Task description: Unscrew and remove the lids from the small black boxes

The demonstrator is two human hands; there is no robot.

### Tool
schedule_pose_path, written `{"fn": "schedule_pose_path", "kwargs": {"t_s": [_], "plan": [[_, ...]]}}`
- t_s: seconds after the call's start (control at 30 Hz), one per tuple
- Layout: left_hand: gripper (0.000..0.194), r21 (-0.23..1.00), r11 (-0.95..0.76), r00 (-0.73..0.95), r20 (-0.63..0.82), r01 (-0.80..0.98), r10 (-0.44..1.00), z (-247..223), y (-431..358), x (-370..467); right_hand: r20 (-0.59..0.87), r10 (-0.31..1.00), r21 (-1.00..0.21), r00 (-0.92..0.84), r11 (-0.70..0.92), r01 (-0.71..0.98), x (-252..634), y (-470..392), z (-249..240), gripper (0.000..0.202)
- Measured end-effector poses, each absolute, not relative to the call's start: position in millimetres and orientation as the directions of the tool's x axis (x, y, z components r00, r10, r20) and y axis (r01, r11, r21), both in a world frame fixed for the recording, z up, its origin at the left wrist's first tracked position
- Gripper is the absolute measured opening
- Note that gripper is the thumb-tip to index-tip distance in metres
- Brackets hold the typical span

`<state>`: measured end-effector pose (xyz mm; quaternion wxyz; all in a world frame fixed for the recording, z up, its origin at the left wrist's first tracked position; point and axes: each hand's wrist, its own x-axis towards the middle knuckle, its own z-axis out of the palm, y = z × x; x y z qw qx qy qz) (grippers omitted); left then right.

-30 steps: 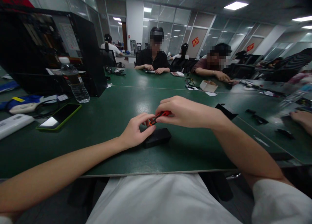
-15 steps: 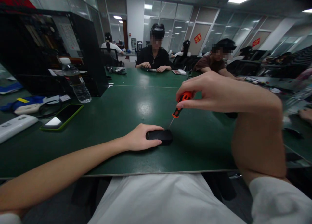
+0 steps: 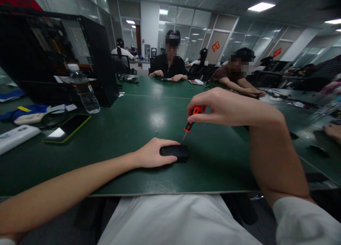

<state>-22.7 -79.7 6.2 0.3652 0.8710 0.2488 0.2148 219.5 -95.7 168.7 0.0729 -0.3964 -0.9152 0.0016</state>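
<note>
Lying on the green tabletop (image 3: 125,179) is a small black rectangular box (image 3: 182,153), whose exact kind I cannot make out. My left hand (image 3: 156,153) grips it from the left, thumb along the near side and fingers along the far side. A screwdriver (image 3: 189,126) with an orange and black handle is held in my right hand (image 3: 210,108), above and to the right of the box. Its thin shaft slants down and its tip meets the far edge of the box's top; whether it touches a screw is too small to see.
To the left lie a green-edged phone (image 3: 68,129), a white power strip-like block (image 3: 18,138) and a cable. A water bottle (image 3: 85,92) stands before an open black computer case (image 3: 98,60). A person (image 3: 168,64) sits opposite; another leans in at the right (image 3: 229,72).
My right hand and the screwdriver have shifted slightly left, and the tip has moved a little left along the box's far edge. My left hand keeps its hold.
</note>
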Motion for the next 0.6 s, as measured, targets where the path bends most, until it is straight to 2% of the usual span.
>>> {"fn": "schedule_pose_path", "kwargs": {"t_s": [0.6], "plan": [[0.047, 0.736, -0.625, 0.793, 0.206, 0.261, 0.574, 6, -80, -23, 0.008, 0.760, -0.088, -0.650, 0.648, 0.756, 239, -92, 172, 0.039]]}}
